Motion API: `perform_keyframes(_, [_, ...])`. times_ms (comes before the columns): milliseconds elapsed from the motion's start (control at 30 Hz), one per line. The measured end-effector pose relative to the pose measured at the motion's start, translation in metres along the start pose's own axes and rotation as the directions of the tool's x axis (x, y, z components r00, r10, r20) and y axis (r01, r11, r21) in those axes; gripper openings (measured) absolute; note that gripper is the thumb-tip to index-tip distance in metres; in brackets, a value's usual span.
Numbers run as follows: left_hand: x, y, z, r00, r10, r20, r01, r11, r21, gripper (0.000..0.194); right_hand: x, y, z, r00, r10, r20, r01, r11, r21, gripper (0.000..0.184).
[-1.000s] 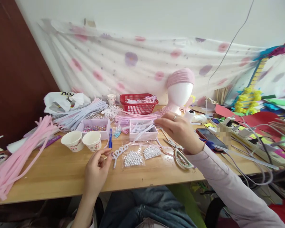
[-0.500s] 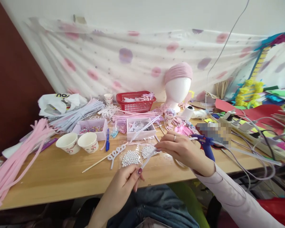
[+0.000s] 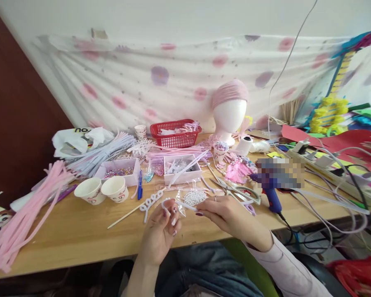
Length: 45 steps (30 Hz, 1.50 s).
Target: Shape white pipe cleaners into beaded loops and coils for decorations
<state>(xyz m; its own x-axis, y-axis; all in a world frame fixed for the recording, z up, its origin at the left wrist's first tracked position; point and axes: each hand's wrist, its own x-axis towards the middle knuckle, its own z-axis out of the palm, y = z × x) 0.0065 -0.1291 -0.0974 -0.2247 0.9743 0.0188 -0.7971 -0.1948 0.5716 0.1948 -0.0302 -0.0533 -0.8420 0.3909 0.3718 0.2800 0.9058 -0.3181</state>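
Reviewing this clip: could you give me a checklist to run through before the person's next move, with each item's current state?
1. Left grip on the strip: ok, the strip curves at its fingertips.
2. Right grip on the strip: ok, its fingertips pinch it.
3. Scissors out of both grips: ok, lying on the table.
4. Curled piece clear of the left grip: cannot tell, they look very close.
5. Glue gun hot: cannot tell.
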Motion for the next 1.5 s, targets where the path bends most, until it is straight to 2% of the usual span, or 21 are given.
perform_keyframes(100, [0.006, -0.007, 0.001, 0.984, 0.104, -0.147, -0.102, 0.995, 0.02, 0.031, 0.0, -0.004, 0.001, 1.0, 0.004, -0.015, -0.003, 0.999, 0.034, 0.033])
perform_keyframes(200, [0.009, -0.012, 0.002, 0.966, 0.149, -0.211, -0.147, 0.989, 0.025, 0.032, 0.0, -0.01, 0.003, 1.0, -0.011, 0.002, 0.011, 0.997, 0.073, 0.031])
perform_keyframes(300, [0.007, -0.01, 0.004, 0.974, 0.121, -0.19, -0.122, 0.992, 0.002, 0.026, -0.001, -0.014, 0.007, 0.999, -0.009, 0.041, 0.007, 0.999, 0.054, 0.03])
perform_keyframes(367, [0.004, -0.004, 0.003, 0.989, 0.069, -0.131, -0.066, 0.998, 0.021, 0.019, -0.002, -0.013, 0.006, 0.997, 0.077, 0.026, -0.077, 0.997, 0.029, 0.028])
perform_keyframes(467, [-0.001, 0.007, -0.002, 0.995, 0.042, -0.088, -0.032, 0.993, 0.117, 0.032, -0.003, -0.007, -0.001, 0.977, 0.209, -0.042, -0.209, 0.978, 0.014, 0.024])
perform_keyframes(533, [-0.003, 0.013, -0.008, 0.993, 0.062, -0.103, -0.041, 0.981, 0.192, 0.039, -0.004, -0.005, -0.008, 0.982, 0.178, -0.056, -0.177, 0.984, 0.015, 0.024])
perform_keyframes(600, [-0.003, 0.017, -0.012, 0.992, 0.071, -0.105, -0.046, 0.975, 0.22, 0.04, -0.003, -0.005, -0.014, 0.994, 0.094, -0.049, -0.093, 0.996, 0.006, 0.025])
perform_keyframes(700, [-0.001, 0.018, -0.008, 0.992, 0.074, -0.105, -0.063, 0.993, 0.105, 0.04, -0.001, -0.008, -0.016, 0.999, 0.035, -0.036, -0.036, 0.999, -0.016, 0.029])
perform_keyframes(800, [0.001, 0.013, 0.005, 0.987, 0.043, -0.152, -0.067, 0.985, -0.158, 0.031, 0.0, -0.011, -0.011, 0.998, 0.053, -0.015, -0.053, 0.999, -0.006, 0.031])
perform_keyframes(867, [0.002, 0.009, 0.011, 0.985, -0.016, -0.17, -0.043, 0.94, -0.338, 0.029, 0.0, -0.012, -0.007, 0.998, 0.064, 0.007, -0.064, 0.998, 0.012, 0.03])
perform_keyframes(1000, [0.002, 0.004, 0.012, 0.983, -0.097, -0.154, 0.003, 0.855, -0.519, 0.05, -0.001, -0.013, -0.002, 0.997, 0.069, 0.031, -0.07, 0.996, 0.05, 0.03])
perform_keyframes(1100, [-0.001, 0.003, 0.006, 0.987, -0.136, -0.088, 0.064, 0.826, -0.56, 0.057, 0.0, -0.014, -0.002, 0.997, 0.066, 0.047, -0.07, 0.994, 0.084, 0.03])
perform_keyframes(1233, [-0.002, 0.001, 0.0, 0.997, -0.076, -0.031, 0.049, 0.852, -0.522, 0.059, 0.001, -0.016, -0.003, 0.994, 0.083, 0.071, -0.089, 0.991, 0.095, 0.027])
perform_keyframes(1333, [-0.002, 0.0, -0.004, 0.998, -0.054, -0.018, 0.04, 0.888, -0.457, 0.045, -0.001, -0.017, -0.004, 0.993, 0.089, 0.072, -0.096, 0.99, 0.106, 0.024])
perform_keyframes(1433, [0.0, 0.0, -0.005, 0.995, -0.072, -0.068, 0.037, 0.909, -0.414, 0.027, -0.003, -0.019, -0.005, 0.994, 0.082, 0.073, -0.09, 0.99, 0.112, 0.024])
perform_keyframes(1500, [0.001, -0.001, -0.006, 0.993, -0.074, -0.096, 0.03, 0.917, -0.397, 0.027, -0.003, -0.019, -0.005, 0.994, 0.081, 0.074, -0.089, 0.99, 0.109, 0.025])
